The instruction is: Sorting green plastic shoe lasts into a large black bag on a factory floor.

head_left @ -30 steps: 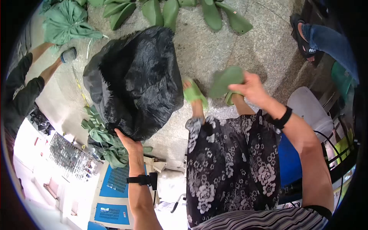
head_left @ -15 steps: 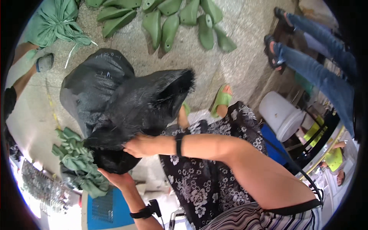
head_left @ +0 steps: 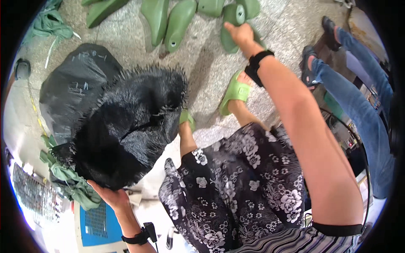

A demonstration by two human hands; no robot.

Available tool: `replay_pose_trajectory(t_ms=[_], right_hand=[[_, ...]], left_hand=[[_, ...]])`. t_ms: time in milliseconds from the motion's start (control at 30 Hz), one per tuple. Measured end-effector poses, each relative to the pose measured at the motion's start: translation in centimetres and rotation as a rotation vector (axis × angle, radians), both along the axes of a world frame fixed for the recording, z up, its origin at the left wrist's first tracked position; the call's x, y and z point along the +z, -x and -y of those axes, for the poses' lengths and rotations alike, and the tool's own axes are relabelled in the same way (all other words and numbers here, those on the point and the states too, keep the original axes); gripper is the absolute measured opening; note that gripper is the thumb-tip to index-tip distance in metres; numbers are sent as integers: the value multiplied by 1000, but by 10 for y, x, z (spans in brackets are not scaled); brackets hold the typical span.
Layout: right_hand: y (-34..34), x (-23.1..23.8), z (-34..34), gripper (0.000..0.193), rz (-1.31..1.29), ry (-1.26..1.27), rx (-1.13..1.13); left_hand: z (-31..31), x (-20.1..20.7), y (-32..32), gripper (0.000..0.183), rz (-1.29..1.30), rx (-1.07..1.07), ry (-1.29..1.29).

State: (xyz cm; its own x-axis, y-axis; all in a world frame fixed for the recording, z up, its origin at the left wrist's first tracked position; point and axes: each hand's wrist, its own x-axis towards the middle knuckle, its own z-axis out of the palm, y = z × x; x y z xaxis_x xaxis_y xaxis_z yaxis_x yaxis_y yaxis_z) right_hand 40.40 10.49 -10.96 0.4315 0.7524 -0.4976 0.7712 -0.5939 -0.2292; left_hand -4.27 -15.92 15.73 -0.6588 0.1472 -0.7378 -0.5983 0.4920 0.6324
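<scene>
My left hand [head_left: 112, 197] holds the near rim of a black woven sack [head_left: 139, 114], its fingers partly hidden behind the fabric. The sack's mouth gapes toward me, with a frayed edge; its dark inside cannot be made out. Far ahead, my right arm is stretched over the floor. My right hand [head_left: 244, 36] closes on a green shoe last [head_left: 229, 41] that lies among several others. Another green last [head_left: 180, 25] with a metal-rimmed hole lies to its left.
A full dark sack [head_left: 78, 80] stands behind the open one. Green cloth bags [head_left: 78, 187] lie at the left, near a blue panel [head_left: 95, 223]. My feet in green slippers [head_left: 238, 90] are between the sack and a person in jeans [head_left: 352, 92] at the right.
My right hand has left the sack and reached forward and right to a shoe last. The sack's mouth has spread wide toward me, with my left hand still at its rim.
</scene>
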Motion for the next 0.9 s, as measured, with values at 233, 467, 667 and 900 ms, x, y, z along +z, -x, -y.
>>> replay_pose_trajectory(t_ms=[233,467,667,900], right_hand=[[-13,58,18,53,-637,81,-54],[117,222,81,61,-1194,950,229],[312,233,178,52,-1238,1035,477],[377,229,224,19,-1694,142,327]], left_hand=[[-15,-5,-4,63,-33,-39,59],[5,32,5,61,17,-32,26],[73,109,-25,62,-78,50,41],[25,91,-14,67,-107,147,30]])
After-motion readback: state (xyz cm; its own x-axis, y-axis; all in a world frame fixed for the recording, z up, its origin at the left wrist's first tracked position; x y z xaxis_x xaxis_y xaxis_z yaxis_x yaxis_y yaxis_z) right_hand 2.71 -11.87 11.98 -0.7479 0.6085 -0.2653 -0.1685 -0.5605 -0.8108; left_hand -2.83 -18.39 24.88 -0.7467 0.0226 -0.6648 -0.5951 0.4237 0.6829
